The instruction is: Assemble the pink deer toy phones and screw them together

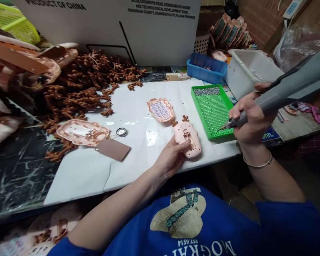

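Note:
My left hand (173, 156) grips a pink plastic toy casing (179, 132) with brown antlers, its battery compartment facing up and the thumb lying over it. In my right hand (249, 119) is a grey electric screwdriver (285, 85), fingers wrapped round its front end. The bit points down at the green screw tray (210, 133), at its near right part; whether it touches a screw I cannot tell. Behind the held casing lies an open pink half-shell (161, 109) with a keypad inside. Another half-shell (80, 132) lies at the left, near a brown board (114, 149) and a round speaker (121, 132).
Brown antler pieces (82, 92) are heaped at the back left, next to stacked pink shells (53, 64). A blue bin (206, 69) and a white tub (234, 76) stand behind the tray. A large carton (106, 32) walls off the back.

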Demonstrator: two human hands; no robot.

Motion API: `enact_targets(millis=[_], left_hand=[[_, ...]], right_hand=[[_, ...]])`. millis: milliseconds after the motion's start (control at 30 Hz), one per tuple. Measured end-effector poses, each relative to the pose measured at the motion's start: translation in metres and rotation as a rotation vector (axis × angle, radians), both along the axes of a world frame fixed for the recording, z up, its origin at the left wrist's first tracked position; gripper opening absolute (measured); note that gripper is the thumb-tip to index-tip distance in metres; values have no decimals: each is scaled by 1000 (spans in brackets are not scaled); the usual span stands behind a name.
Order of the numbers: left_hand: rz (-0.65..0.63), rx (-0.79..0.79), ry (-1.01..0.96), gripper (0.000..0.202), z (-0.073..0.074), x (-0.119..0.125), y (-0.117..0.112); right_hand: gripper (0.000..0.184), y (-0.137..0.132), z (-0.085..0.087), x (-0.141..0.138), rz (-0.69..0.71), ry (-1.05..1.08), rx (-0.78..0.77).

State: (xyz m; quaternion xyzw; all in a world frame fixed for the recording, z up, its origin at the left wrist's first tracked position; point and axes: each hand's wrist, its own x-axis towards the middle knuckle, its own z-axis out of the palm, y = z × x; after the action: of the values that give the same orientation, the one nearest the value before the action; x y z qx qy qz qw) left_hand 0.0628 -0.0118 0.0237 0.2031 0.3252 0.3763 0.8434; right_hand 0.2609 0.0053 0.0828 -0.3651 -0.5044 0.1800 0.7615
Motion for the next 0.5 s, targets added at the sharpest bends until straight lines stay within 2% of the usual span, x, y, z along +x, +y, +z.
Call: enact_targets(millis=[100,167,333,500], left_hand=[[13,-19,-23,49,-1,2,0],[22,-15,-37,51,-2,3,-1],[13,19,-60,49,-2,4,-2],[11,31,-61,47,0,5,-2]], right_hand=[[29,-12,17,-29,127,83,27],[31,-22,18,-48,207,90,2],[42,-37,4,-73,335,-13,-126],[43,-38,-11,-74,310,-144,-249]])
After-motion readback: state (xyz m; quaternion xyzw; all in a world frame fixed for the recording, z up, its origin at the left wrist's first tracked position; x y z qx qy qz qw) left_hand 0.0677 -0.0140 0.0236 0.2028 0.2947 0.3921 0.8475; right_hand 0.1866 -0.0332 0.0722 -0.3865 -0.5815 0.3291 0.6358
